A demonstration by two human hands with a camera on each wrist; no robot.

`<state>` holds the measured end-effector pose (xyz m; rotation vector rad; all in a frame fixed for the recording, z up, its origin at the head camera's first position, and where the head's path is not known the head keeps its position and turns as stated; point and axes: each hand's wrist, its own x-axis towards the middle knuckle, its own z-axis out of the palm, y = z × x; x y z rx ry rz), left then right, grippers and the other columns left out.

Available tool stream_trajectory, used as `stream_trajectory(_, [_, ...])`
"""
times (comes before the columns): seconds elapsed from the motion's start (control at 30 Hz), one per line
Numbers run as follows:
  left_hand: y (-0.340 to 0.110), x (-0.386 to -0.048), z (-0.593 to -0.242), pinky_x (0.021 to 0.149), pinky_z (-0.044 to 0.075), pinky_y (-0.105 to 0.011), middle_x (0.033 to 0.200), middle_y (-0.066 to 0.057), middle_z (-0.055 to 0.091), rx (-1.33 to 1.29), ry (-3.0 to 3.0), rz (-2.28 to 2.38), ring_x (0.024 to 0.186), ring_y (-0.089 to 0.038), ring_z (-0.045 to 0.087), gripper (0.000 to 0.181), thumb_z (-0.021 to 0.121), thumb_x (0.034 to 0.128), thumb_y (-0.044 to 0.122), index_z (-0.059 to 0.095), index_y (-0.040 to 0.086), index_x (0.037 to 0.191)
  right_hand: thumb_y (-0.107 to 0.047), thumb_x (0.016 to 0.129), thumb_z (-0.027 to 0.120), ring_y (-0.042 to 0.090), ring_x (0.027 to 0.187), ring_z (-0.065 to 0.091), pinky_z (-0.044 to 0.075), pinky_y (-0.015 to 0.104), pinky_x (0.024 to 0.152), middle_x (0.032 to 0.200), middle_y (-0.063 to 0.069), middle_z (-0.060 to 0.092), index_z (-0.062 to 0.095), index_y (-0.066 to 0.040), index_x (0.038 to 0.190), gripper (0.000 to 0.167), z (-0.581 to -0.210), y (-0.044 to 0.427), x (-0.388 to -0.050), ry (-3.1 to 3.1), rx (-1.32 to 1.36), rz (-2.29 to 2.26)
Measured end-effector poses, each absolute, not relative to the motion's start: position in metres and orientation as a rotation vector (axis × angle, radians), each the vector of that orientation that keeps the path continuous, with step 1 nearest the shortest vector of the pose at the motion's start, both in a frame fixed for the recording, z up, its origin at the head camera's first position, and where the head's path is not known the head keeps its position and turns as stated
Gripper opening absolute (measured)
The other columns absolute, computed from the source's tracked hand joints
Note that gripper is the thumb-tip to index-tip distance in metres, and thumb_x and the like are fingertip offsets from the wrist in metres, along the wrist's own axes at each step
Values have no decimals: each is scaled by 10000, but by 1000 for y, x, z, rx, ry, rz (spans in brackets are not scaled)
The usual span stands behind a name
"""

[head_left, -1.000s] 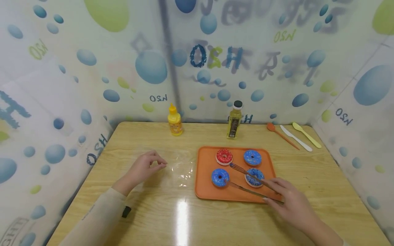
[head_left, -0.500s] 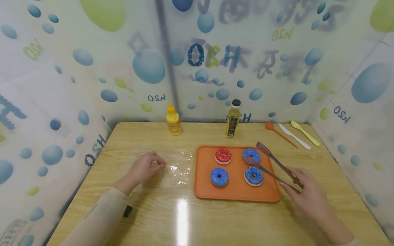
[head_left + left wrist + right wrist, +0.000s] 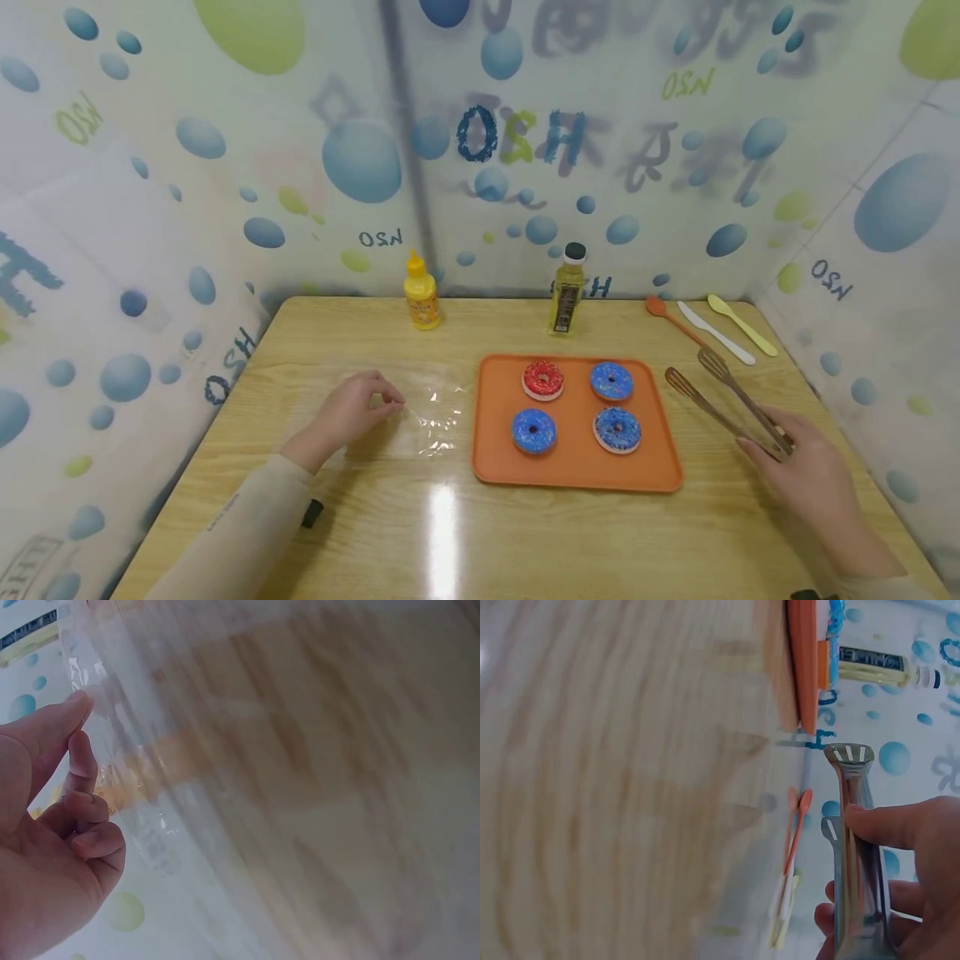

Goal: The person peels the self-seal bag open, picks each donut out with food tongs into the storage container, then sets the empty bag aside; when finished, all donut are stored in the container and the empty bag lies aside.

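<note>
In the head view my left hand (image 3: 348, 417) pinches the edge of a clear crinkled plastic film or bag (image 3: 438, 421) lying on the table; which of the two it is, I cannot tell. The left wrist view has the thumb and forefinger meeting at its edge. My right hand (image 3: 813, 475) grips metal tongs (image 3: 746, 402), slotted tips apart and nothing between them, right of the orange tray (image 3: 573, 467). On that tray sit a red doughnut (image 3: 543, 380) and three blue doughnuts (image 3: 534, 432). The tongs (image 3: 862, 847) also show in the right wrist view.
Behind the tray stand a yellow squeeze bottle (image 3: 422, 298) and an oil bottle (image 3: 567, 296) with a dark cap. An orange spoon (image 3: 671, 321), a white knife (image 3: 716, 333) and a yellow-green spoon (image 3: 742, 325) lie at the back right. Patterned walls enclose the wooden table (image 3: 360, 533).
My right hand has carried the tongs from above the doughnuts to the right, past the tray's edge. The doughnuts stay put, and my left hand keeps its place.
</note>
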<state>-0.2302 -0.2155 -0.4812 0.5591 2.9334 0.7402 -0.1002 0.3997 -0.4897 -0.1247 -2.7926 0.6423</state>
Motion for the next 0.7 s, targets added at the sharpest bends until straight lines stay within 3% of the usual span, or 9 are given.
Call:
stream_trajectory(0.07, [-216, -231, -481, 820, 503, -389, 918, 44, 655, 556, 2926, 735, 887, -182, 615, 61, 775, 936, 173, 807, 178, 986, -358, 911, 795, 502, 942, 614, 474, 572, 672, 1208, 339, 599, 579, 36, 1369, 642, -493, 404, -101, -2834, -143, 644])
stream_trajectory(0.47, [-218, -232, -481, 920, 530, -484, 943, 36, 680, 542, 2914, 701, 947, -201, 645, 45, 770, 935, 163, 800, 174, 966, -472, 913, 769, 533, 1007, 612, 504, 620, 734, 1273, 407, 570, 546, 71, 1394, 759, -502, 417, -109, -2953, -210, 658])
stream_trajectory(0.7, [-217, -232, -483, 894, 526, -458, 915, 55, 672, 553, 2902, 710, 905, -170, 633, 41, 784, 925, 188, 804, 161, 949, -545, 905, 753, 439, 919, 649, 515, 460, 639, 1178, 372, 629, 508, 101, 1411, 856, -498, 417, -114, -3041, -212, 671])
